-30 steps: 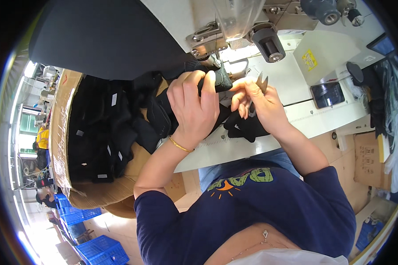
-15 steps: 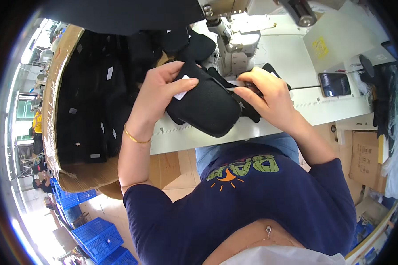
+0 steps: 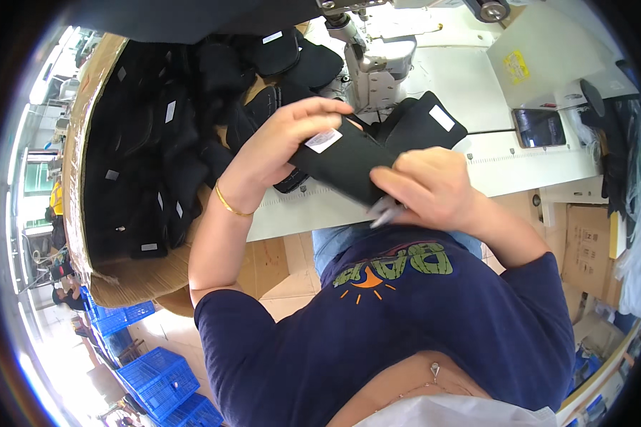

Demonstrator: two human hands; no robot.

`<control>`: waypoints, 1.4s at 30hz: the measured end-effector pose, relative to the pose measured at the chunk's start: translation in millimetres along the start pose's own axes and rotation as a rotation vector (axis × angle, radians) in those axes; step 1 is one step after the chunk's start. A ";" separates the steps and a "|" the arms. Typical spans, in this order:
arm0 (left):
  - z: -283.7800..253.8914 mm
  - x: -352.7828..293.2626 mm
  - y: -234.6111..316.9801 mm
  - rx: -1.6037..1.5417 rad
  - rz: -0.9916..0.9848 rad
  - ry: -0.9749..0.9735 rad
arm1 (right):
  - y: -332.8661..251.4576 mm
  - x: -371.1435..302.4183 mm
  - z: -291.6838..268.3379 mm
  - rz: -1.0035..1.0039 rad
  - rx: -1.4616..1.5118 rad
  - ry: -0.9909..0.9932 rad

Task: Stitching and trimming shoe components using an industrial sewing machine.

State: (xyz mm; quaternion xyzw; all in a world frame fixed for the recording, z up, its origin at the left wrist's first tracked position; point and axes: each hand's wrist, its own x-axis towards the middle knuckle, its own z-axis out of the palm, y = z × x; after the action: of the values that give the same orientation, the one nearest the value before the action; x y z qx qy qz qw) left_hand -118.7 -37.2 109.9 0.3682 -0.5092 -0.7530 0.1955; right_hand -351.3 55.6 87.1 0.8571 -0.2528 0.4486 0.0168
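A black padded fabric piece (image 3: 349, 167) with a white label is held up in front of the table edge. My left hand (image 3: 288, 139) is closed on its upper left end, thumb hidden behind the label side. My right hand (image 3: 431, 185) is closed at its lower right end, the fingertips pressing on the fabric. Small metal snips (image 3: 386, 212) stick out below the right fingers, blurred by motion; their handle is hidden in the palm. Behind the right hand, another black piece (image 3: 431, 124) with a white label lies on the table.
A sewing machine (image 3: 377, 67) stands beyond my hands on the white table (image 3: 495, 160). At left, a big cardboard box (image 3: 85, 235) holds several black pieces. A phone (image 3: 539, 128) lies at right. Blue crates (image 3: 157, 381) stand on the floor.
The black piece has turned and tilted, showing a narrower side. My right hand has moved down and toward me, bringing the snips from its upper edge to its lower end.
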 end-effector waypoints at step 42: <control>74.5 -10.9 -55.1 0.178 0.560 0.217 | 49.9 -70.2 -16.0 1.348 0.902 -0.048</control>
State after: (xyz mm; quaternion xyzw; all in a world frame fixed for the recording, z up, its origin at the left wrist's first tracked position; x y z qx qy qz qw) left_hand -163.2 38.9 79.2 0.3075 -0.6308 -0.5786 0.4156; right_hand -418.8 45.6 32.2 0.4544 -0.5099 0.4025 -0.6096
